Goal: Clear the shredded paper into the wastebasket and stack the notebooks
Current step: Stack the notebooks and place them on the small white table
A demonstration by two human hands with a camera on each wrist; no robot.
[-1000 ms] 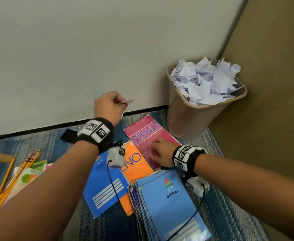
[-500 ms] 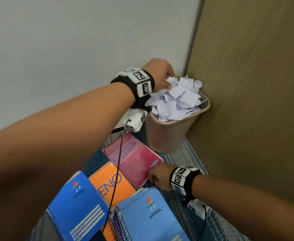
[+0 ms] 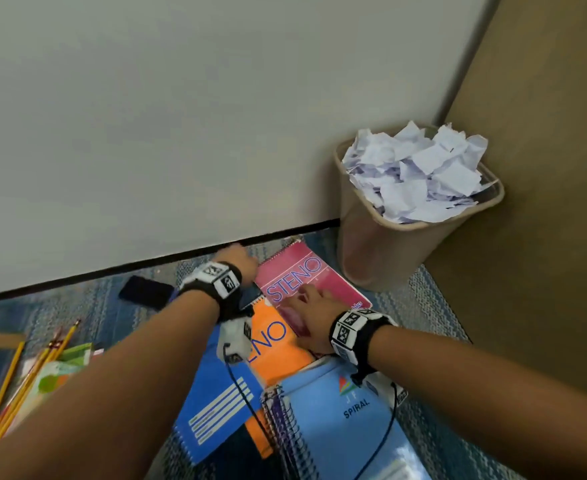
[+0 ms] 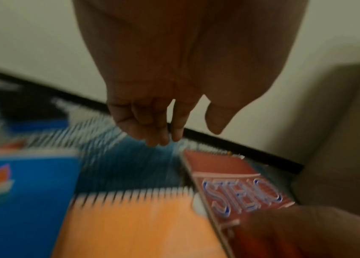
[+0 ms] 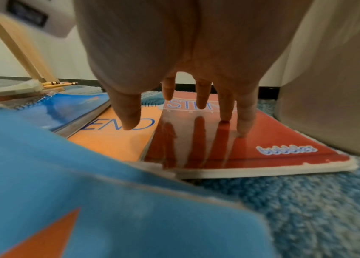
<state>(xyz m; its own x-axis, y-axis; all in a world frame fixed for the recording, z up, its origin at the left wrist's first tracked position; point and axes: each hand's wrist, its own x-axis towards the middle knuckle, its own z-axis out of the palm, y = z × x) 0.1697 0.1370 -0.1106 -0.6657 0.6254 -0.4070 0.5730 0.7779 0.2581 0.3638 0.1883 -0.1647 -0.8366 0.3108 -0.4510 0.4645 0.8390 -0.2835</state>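
Pink spiral-bound notebook point(image 3: 307, 285) lettered "STENO", with "bubbles" at its lower corner, flat on blue woven carpet point(image 3: 434, 313) beside tan plastic wastebasket point(image 3: 382, 244) heaped with torn white paper point(image 3: 420, 174). Right hand point(image 3: 311, 315) spread on its cover, fingers point(image 5: 227, 108) straight and apart. Left hand point(image 3: 238, 259) at its top-left corner, fingers point(image 4: 152, 129) loosely curled, holding nothing. Orange "STENO" notebook point(image 3: 278, 344), dark blue notebook point(image 3: 216, 407) and light blue "SPIRAL" notebook point(image 3: 337, 427) overlapping nearby; yellow pencils point(image 3: 25, 375) far left.

Pink steno notebook point(image 5: 251, 144): glossy card cover, mirrors fingers; paper page edges matt white. Blue woven rug point(image 5: 307, 200): rough, looped pile. Beige plastic wastebasket point(image 3: 382, 251): smooth, matt; crumpled white paper point(image 3: 420, 171) inside.
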